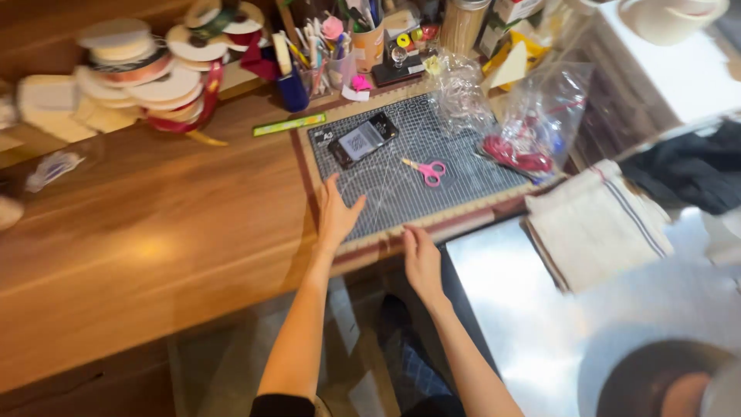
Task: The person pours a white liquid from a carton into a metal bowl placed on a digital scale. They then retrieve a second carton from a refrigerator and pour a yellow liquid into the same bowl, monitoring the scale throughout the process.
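Observation:
My left hand (337, 212) lies flat with fingers spread on the near left corner of a dark gridded cutting mat (463, 166) on a wooden table. Over the mat's near edge my right hand (422, 259) rests palm down, fingers together, holding nothing. On the mat lie pink-handled scissors (427, 171) and a black phone-like device (363, 139). A clear plastic bag with red cord (532, 139) sits at the mat's right end.
Stacked ribbon spools (154, 73) stand at the back left. Cups of pens and tools (332, 46) line the back edge, with a green ruler (289, 124) beside them. A folded striped cloth (594, 224) lies on a metal surface (532, 332) at the right.

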